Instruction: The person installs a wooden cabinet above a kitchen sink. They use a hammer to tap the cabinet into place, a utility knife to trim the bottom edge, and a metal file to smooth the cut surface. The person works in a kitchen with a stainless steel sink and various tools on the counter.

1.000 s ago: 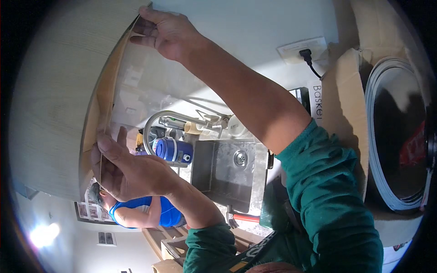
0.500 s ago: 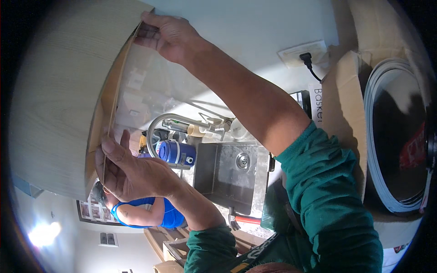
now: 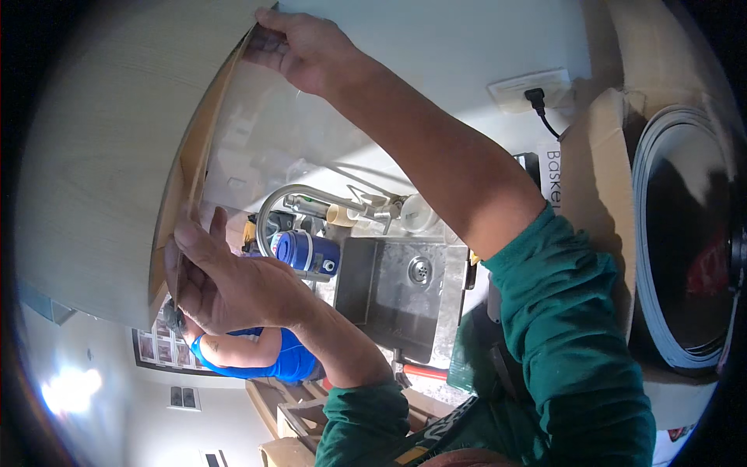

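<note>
A pale wood-grain cabinet panel [image 3: 101, 156] fills the left of the head view. Along its edge runs a thin brown board [image 3: 204, 138], seen nearly edge-on. My right hand [image 3: 307, 50] pinches the board's upper end by the wall, thumb on one side and fingers on the other. Lower down, my left hand [image 3: 229, 284] grips the opposite end, its fingers curled around the edge. A narrow gap with a brown inner face shows between board and panel.
Below my arms are a steel sink [image 3: 401, 300], a curved faucet [image 3: 268, 214], a blue water jug [image 3: 307, 253] and a red-handled hammer [image 3: 424, 371]. A person in blue [image 3: 264, 354] is at lower left. An open carton [image 3: 595, 210] holds coiled white edging [image 3: 642, 233]; a plugged outlet [image 3: 533, 89] is nearby.
The view has shifted slightly. Both hands keep their grip on the board, which sits a little further right and higher in the picture. The person in blue has shifted an arm.
</note>
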`<state>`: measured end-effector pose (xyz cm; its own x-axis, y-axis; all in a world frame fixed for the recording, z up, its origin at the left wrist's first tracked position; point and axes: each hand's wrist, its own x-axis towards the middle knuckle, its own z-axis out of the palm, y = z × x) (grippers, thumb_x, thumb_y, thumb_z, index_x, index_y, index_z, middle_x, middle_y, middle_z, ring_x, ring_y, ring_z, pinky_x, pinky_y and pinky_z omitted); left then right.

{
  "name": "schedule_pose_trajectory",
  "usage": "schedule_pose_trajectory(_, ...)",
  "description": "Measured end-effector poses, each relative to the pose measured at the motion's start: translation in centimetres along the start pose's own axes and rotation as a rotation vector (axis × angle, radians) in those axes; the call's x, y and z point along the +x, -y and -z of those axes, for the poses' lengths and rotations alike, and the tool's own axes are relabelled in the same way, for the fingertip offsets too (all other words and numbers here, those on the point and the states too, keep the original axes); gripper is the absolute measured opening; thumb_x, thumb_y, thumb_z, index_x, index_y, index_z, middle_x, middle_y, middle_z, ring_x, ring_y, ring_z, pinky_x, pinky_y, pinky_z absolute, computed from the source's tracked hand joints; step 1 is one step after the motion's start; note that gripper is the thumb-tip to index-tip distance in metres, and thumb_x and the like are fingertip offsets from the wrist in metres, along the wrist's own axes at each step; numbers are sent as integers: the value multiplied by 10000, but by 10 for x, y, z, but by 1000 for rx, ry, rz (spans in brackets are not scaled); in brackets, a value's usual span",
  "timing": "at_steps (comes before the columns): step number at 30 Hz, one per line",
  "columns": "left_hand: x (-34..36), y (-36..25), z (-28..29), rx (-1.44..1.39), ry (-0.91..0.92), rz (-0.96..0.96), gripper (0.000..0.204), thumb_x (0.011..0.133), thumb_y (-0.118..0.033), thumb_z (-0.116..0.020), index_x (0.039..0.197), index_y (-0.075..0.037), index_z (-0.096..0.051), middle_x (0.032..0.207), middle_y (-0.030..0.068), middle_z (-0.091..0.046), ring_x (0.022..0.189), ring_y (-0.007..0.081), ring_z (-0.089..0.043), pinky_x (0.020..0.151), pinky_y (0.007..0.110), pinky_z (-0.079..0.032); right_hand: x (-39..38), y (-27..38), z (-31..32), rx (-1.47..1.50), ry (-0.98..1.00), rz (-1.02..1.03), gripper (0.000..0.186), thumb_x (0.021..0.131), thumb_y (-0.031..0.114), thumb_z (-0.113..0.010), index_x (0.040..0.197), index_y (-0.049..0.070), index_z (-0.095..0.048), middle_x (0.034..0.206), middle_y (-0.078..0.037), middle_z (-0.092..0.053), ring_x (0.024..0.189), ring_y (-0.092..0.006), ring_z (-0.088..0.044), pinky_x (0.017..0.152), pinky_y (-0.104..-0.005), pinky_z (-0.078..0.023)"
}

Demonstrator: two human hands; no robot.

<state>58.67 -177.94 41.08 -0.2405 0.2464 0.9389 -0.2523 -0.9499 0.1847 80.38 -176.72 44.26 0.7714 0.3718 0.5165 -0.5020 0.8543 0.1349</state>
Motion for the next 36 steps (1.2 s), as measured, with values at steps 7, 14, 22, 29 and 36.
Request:
schedule_pose_trajectory(7,-2,-6,-4,-1,8,34,271,911,-108,-665,942,153,-602,932,223,-689,778,245,-727,682,363,-666,3,2,1,2,18,28,225,939,67,-615,1112,-68,-567,1050,-178,-640,909,-295,-684,785,-448,-638)
schedule_pose_trajectory(14,0,-12,-6,21,-18,68,386,891,-153,-708,1031,169,-549,998,244,-673,830,273,-725,708,359,-665,3,0,-1,-81,-25,-25,214,948,152,-635,1102,13,-585,1019,-104,-639,891,-232,-645,796,-393,-579)
schedule_pose_trajectory(22,3,-11,-5,-29,31,9,404,872,-176,-738,1020,156,-563,1018,239,-677,822,301,-726,677,360,-662,-7,-6,-2,-19,-26,-77,235,958,250,-649,1069,50,-596,969,-80,-627,868,-199,-623,795,-379,-570)
schedule_pose_trajectory(29,6,-2,-2,-99,3,-38,314,857,-133,-745,934,132,-595,970,235,-690,804,295,-729,662,358,-661,-55,-6,-15,2,130,-20,344,953,257,-654,1132,-22,-563,1025,-104,-617,945,-227,-624,873,-368,-564)
schedule_pose_trajectory(36,7,0,-3,-110,10,-2,349,855,-133,-742,981,153,-584,971,245,-690,785,273,-730,664,361,-665,-58,-22,-26,38,-8,97,244,910,53,-641,1092,-85,-555,1042,-173,-649,907,-288,-691,796,-425,-638)
